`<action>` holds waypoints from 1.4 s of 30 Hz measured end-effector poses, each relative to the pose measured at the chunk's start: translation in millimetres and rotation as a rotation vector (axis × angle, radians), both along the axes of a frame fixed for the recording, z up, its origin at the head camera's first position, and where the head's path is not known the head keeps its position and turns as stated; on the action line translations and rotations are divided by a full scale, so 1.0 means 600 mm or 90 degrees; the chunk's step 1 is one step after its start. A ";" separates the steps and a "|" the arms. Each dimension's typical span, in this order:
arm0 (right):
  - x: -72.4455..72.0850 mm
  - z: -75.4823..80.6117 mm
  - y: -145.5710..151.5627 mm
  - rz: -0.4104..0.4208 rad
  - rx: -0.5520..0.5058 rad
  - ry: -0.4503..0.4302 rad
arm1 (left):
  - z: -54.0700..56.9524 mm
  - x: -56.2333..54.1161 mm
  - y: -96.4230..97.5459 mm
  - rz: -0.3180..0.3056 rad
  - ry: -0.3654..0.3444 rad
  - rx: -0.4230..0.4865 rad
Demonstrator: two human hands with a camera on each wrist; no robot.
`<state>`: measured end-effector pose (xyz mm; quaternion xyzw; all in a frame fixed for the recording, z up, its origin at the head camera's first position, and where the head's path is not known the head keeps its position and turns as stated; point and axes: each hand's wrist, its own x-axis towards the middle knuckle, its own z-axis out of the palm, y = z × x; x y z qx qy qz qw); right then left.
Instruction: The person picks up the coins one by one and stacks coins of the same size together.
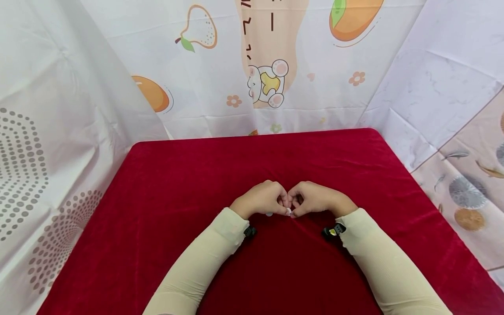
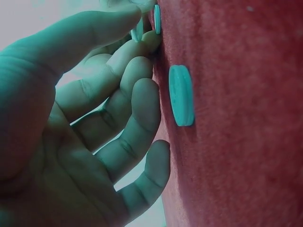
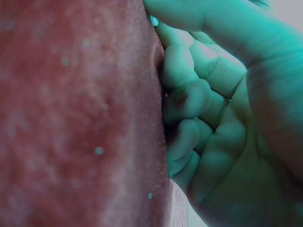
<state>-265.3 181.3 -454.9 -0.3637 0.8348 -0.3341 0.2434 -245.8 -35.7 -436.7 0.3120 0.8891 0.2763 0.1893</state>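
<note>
In the head view, my left hand (image 1: 264, 199) and right hand (image 1: 316, 199) meet above the red cloth, fingertips close together. My left thumb and index finger pinch a thin, pale disc (image 2: 137, 30). A second disc (image 2: 157, 19) shows at the right fingertips; at the right hand's thumb and index finger, only a sliver of a pale piece (image 3: 154, 21) is visible. From above, a bit of white (image 1: 289, 211) appears between the thumbs. Another disc (image 2: 182, 95), with a groove round its rim, lies flat on the cloth beneath the left hand. The discs' exact kind cannot be told.
A red velvety cloth (image 1: 189, 175) covers the table, slightly creased near the hands. Printed white curtains (image 1: 220, 74) hang behind and on both sides. A small dark device (image 1: 250, 231) sits at the left cuff and another (image 1: 334, 231) at the right.
</note>
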 end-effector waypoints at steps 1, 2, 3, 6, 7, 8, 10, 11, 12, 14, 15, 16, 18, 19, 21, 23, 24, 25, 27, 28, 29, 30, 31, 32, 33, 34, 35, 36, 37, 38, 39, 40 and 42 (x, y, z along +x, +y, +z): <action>0.000 0.000 0.000 0.000 -0.001 0.002 | 0.000 0.000 0.000 0.001 -0.005 0.001; 0.000 0.001 0.000 0.001 -0.001 0.005 | 0.000 0.001 0.000 0.002 -0.009 0.001; 0.000 0.001 0.000 0.001 -0.001 0.006 | 0.001 0.001 0.001 0.002 -0.014 0.002; 0.000 0.002 0.001 0.000 0.000 0.005 | 0.000 0.002 0.002 0.003 -0.019 -0.002; 0.000 0.002 0.001 0.000 0.002 0.005 | 0.000 0.002 0.002 0.003 -0.019 -0.003; 0.000 0.002 0.001 0.000 0.002 0.003 | 0.000 0.002 0.003 0.003 -0.020 -0.004; 0.000 0.002 0.002 0.001 0.002 0.001 | 0.000 0.002 0.004 0.004 -0.021 -0.006; -0.001 0.003 0.002 0.002 0.001 0.001 | 0.001 0.002 0.004 0.003 -0.021 -0.006; -0.001 0.003 0.002 0.003 0.000 0.000 | 0.001 0.002 0.004 0.003 -0.020 -0.006; -0.002 0.003 0.001 0.005 -0.001 0.002 | 0.001 0.002 0.004 0.005 -0.018 -0.005; -0.002 0.004 0.001 0.005 -0.001 0.002 | 0.002 0.002 0.003 0.005 -0.015 -0.004; -0.003 0.004 0.001 0.006 0.000 0.003 | 0.001 0.002 0.003 0.006 -0.013 -0.004; -0.003 0.004 0.000 0.007 0.001 0.001 | 0.000 0.002 0.003 0.006 -0.009 -0.005; -0.003 0.004 0.000 0.006 0.003 0.000 | -0.001 0.002 0.003 0.007 -0.007 -0.006; -0.002 0.004 -0.001 0.005 0.007 -0.003 | -0.003 0.001 0.003 0.008 -0.004 -0.009; -0.001 0.004 -0.001 0.003 0.009 -0.004 | -0.004 0.001 0.003 0.009 0.000 -0.012; -0.001 0.004 -0.001 0.003 0.010 -0.003 | -0.004 0.001 0.003 0.010 0.002 -0.014; 0.000 0.004 -0.001 0.001 0.010 -0.003 | -0.005 0.001 0.003 0.009 0.004 -0.015; 0.000 0.004 -0.001 0.000 0.011 -0.003 | -0.005 0.002 0.003 0.008 0.008 -0.016; 0.001 0.003 0.000 -0.001 0.011 -0.004 | -0.005 0.002 0.004 0.008 0.010 -0.018; 0.001 0.003 0.000 -0.001 0.011 -0.004 | -0.006 0.001 0.004 0.009 0.011 -0.020; 0.000 0.003 0.000 -0.001 0.010 -0.004 | -0.005 0.002 0.004 0.010 0.012 -0.021; 0.000 0.002 0.000 -0.002 0.011 -0.003 | -0.005 0.002 0.004 0.012 0.013 -0.021; -0.001 0.002 0.001 -0.001 0.011 -0.001 | -0.004 0.002 0.004 0.014 0.014 -0.020; -0.001 0.002 0.001 -0.001 0.010 0.002 | -0.003 0.003 0.004 0.017 0.015 -0.020; -0.002 0.002 0.001 -0.001 0.009 0.002 | -0.002 0.003 0.004 0.019 0.015 -0.019; -0.002 0.002 0.001 -0.001 0.009 0.003 | -0.001 0.004 0.004 0.021 0.014 -0.019; -0.003 0.002 0.001 0.000 0.009 0.005 | 0.000 0.004 0.005 0.022 0.014 -0.019; -0.003 0.001 0.001 0.000 0.008 0.005 | 0.000 0.004 0.005 0.023 0.014 -0.019; -0.003 0.001 0.001 0.001 0.007 0.005 | 0.000 0.004 0.005 0.024 0.013 -0.020; -0.003 0.002 0.002 0.002 0.007 0.003 | -0.001 0.004 0.005 0.025 0.012 -0.021; -0.003 0.002 0.002 0.002 0.007 0.001 | -0.001 0.004 0.006 0.025 0.011 -0.022; -0.003 0.003 0.003 0.001 0.008 0.003 | -0.002 0.003 0.007 0.024 0.013 -0.025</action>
